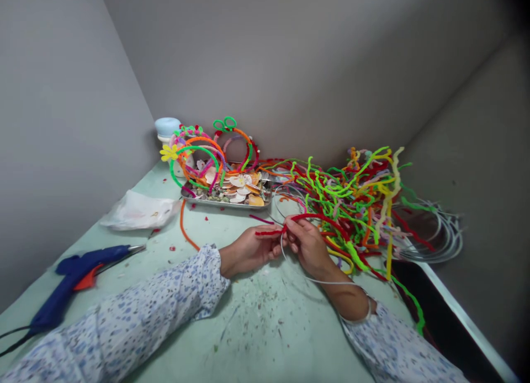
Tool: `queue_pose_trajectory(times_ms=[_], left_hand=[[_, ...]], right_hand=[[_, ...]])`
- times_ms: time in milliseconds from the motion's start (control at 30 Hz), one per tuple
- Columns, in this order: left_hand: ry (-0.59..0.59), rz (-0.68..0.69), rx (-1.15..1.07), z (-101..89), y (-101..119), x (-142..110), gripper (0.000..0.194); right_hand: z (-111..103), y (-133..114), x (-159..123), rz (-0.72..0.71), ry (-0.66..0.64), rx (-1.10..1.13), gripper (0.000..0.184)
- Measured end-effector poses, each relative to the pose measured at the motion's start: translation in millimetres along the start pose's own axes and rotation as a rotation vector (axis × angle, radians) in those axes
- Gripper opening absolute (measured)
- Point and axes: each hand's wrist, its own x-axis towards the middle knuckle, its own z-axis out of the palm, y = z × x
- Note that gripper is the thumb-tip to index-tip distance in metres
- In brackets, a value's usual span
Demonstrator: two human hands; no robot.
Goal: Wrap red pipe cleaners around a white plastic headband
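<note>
A red pipe cleaner (317,216) runs across both hands, its short end pointing left and its long part arching off to the right. My right hand (309,250) pinches it with thumb and fingertips. Close beside it, my left hand (253,249) has its fingers curled around the same spot, the short end lying over them. A thin pale hoop of wire (300,275) meets the pipe cleaner between the fingertips and curves down past my right wrist. The fingers partly hide where the two meet.
Behind the hands stands a metal tray (227,205) of shells, with colourful fuzzy headbands (199,148) on it. A tangled pile of pipe cleaners (343,190) and wire hoops (445,239) lie right. Left are a blue glue gun (83,270), a plastic bag (138,211) and a blue-lidded container (168,128).
</note>
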Motion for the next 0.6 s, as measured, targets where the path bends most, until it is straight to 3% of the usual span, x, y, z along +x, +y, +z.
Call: queue_pose_trajectory(times_ms=[467,600], left_hand=[[-0.028,-0.008,0.064,-2.6,-1.5,0.1,0.014],[-0.052,0.045,0.084,-1.8,-2.3,-0.8,0.014]], right_hand=[[-1.0,1.4,1.2,0.004,0.042,-0.066,0.028],[-1.7,2.4,2.1,-0.013,0.038,-0.055,0.026]])
